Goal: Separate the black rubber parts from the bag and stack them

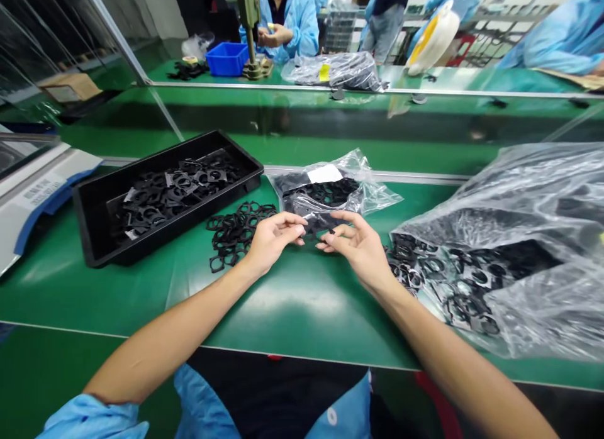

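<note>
Both hands pinch small: left hand (271, 238) and right hand (356, 244) meet fingertips on a small black part (312, 233), frame centre, beside loose black rings (233, 231). Step: fitting/sorting pieces. Next needs fine alignment.

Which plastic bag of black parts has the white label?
The small bag just beyond both hands, beside the black tray. The big bag at the right shows no white label.

Matt black plastic rings (236, 228) lie on a smooth, faintly glossy green tabletop (292, 300) beside a matt black plastic tray (94, 238), while crinkled, shiny clear plastic bags (528, 238) reflect the light near its right edge and a bare metal strip (415, 177) runs along its far edge.
</note>
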`<state>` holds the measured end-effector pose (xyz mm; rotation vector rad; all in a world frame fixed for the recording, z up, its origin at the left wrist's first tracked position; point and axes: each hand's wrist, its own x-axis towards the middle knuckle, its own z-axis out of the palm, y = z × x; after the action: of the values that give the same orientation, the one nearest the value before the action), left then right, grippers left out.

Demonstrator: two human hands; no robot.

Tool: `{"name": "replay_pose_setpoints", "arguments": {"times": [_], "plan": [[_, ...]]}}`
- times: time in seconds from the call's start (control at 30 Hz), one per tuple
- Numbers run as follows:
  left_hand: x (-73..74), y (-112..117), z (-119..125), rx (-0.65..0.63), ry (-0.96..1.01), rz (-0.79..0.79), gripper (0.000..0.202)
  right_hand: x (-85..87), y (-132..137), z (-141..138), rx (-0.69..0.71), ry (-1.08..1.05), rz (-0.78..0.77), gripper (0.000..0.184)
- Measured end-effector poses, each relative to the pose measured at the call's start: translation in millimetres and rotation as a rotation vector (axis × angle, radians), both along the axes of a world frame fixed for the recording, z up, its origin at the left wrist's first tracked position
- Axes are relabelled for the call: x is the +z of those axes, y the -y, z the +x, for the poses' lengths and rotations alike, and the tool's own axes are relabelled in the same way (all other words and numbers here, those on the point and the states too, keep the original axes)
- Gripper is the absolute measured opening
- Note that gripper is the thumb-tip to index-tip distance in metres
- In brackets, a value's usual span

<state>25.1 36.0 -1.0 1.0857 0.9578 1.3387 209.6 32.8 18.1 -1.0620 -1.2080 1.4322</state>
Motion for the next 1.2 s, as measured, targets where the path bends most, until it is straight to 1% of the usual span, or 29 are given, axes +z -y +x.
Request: {"name": "replay_pose_setpoints", "arguments": {"times": [0.1, 0.23, 0.37, 0.47, 0.63, 0.7, 0.83, 0.97, 1.07, 1.2], "plan": [[-1.7, 1.3, 1.5, -0.045, -0.003, 0.009, 0.028, 1.3, 1.4, -1.8, -0.003, 0.005, -0.004, 0.044], [-6.8, 1.5, 1.9, -0.035, -0.065, 0.042, 0.029, 2.0, 3.1, -4.7, -0.024, -0.011, -0.059, 0.039], [-10.3, 1.1, 1.0, -0.039, -0.114, 0.086, 0.031, 3.2, 4.1, -5.7, 0.001, -0.010, -0.074, 0.035], [-9.9, 0.9, 0.4, -0.015, -0.127, 0.118, 0.030, 4.4, 3.5, -5.3, 0.025, -0.034, -0.112, 0.034], [-5.8, 2.4, -0.9, 0.015, -0.161, 0.158, 0.023, 3.0, 0.9, -4.4, 0.032, -0.093, -0.219, 0.032], [-4.7, 4.3, -1.0, 0.023, -0.201, 0.181, 0.020, 0.4, -0.1, -4.3, 0.010, -0.080, -0.222, 0.030], [-5.7, 7.7, -0.5, 0.009, -0.276, 0.206, 0.016, -2.6, -0.3, -4.5, -0.026, -0.018, -0.163, 0.029], [-8.8, 6.8, -1.0, 0.012, -0.340, 0.197, 0.015, 1.5, 1.1, -4.6, 0.018, -0.056, -0.178, 0.032], [-10.1, 5.3, -1.6, 0.017, -0.348, 0.194, 0.013, 5.0, 1.7, -4.7, 0.054, -0.093, -0.208, 0.030], [-10.1, 6.0, -1.3, 0.039, -0.360, 0.197, 0.011, 5.3, 1.5, -4.9, 0.081, -0.100, -0.236, 0.030]]}}
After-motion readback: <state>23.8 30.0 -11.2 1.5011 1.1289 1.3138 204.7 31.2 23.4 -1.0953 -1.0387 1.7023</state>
